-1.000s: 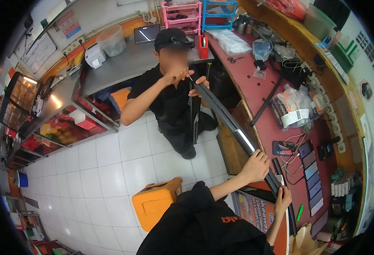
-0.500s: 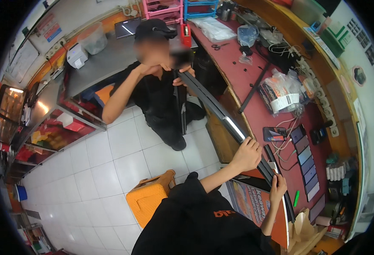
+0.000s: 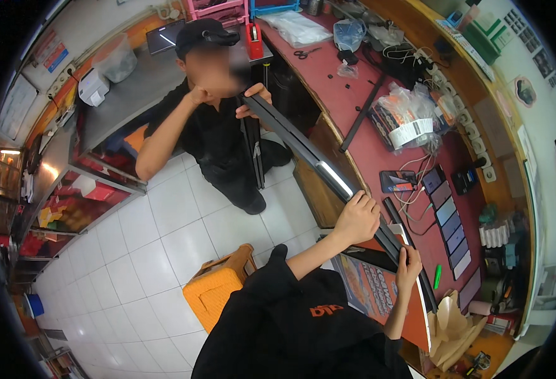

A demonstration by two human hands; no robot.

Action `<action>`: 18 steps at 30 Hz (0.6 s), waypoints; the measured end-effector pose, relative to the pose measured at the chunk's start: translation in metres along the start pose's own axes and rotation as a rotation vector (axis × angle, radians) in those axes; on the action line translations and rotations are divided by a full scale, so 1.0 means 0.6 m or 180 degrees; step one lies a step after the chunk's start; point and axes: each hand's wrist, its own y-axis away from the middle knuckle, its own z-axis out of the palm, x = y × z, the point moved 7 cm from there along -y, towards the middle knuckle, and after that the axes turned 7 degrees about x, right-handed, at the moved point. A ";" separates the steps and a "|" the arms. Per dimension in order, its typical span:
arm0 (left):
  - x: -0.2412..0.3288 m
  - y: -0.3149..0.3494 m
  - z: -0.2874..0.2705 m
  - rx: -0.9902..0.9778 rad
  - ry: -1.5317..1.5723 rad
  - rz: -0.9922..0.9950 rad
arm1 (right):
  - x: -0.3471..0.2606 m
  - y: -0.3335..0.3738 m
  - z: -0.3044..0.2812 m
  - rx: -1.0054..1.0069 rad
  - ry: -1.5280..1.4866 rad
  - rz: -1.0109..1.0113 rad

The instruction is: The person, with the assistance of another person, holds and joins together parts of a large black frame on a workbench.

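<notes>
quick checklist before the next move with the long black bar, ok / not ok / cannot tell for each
1. Left hand on the bar: ok, gripping it.
2. Right hand at the near end: ok, holding it.
3. Co-worker's hand at the far end: ok, on the bar.
4. Bench free of loose things: not ok, phones and a green marker lie there.
5. Stool apart from the bar: ok, on the floor.
6. Far tip properly fitted: cannot tell, blurred.
</notes>
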 end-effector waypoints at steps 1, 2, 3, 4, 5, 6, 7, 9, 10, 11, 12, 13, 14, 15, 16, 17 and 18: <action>0.000 0.000 0.001 -0.0029 -0.0016 0.0000 | -0.002 0.000 0.000 0.0000 0.0006 0.0008; 0.000 -0.001 0.001 -0.0035 -0.0008 -0.0001 | -0.004 0.000 -0.002 0.0011 0.0018 0.0035; 0.002 -0.003 -0.004 0.0043 -0.0040 0.0031 | -0.004 0.000 -0.003 0.0026 0.0022 0.0062; 0.003 -0.004 -0.009 0.0120 -0.0070 0.0064 | -0.002 0.001 -0.002 0.0029 0.0021 0.0071; 0.002 -0.003 -0.010 0.0113 -0.0067 0.0069 | -0.001 0.001 -0.002 0.0023 0.0034 0.0036; 0.000 -0.002 -0.010 0.0072 -0.0094 0.0045 | -0.001 0.001 -0.001 0.0020 0.0046 0.0000; -0.002 -0.002 -0.009 0.0032 -0.0122 0.0021 | 0.000 0.000 -0.001 0.0027 0.0046 0.0005; -0.003 -0.003 -0.009 0.0048 -0.0116 0.0047 | -0.001 0.001 0.004 0.0009 0.0048 -0.0039; -0.004 -0.003 -0.010 0.0068 -0.0113 0.0063 | -0.002 0.001 0.004 0.0005 0.0034 -0.0038; -0.004 -0.003 -0.010 0.0064 -0.0128 0.0062 | -0.003 0.002 0.001 0.0062 0.0009 -0.0001; -0.002 -0.004 -0.008 0.0062 -0.0097 0.0064 | -0.003 0.002 0.000 0.0112 -0.0018 0.0029; -0.001 -0.005 -0.007 0.0061 -0.0068 0.0065 | -0.001 0.003 0.001 0.0098 -0.0036 0.0020; 0.001 -0.005 -0.006 0.0032 -0.0108 0.0087 | 0.004 0.003 0.000 0.0094 -0.0017 0.0003; 0.000 -0.004 -0.005 0.0033 -0.0123 0.0072 | 0.005 0.003 0.000 0.0087 0.0011 -0.0011; 0.001 -0.003 -0.004 0.0050 -0.0101 0.0070 | 0.002 0.003 0.000 0.0038 0.0028 0.0037; 0.000 -0.003 -0.004 0.0068 -0.0081 0.0066 | -0.001 0.002 0.002 0.0019 0.0015 0.0025; 0.001 -0.003 -0.006 0.0134 -0.0075 0.0091 | 0.000 0.002 0.000 0.0039 -0.0003 0.0025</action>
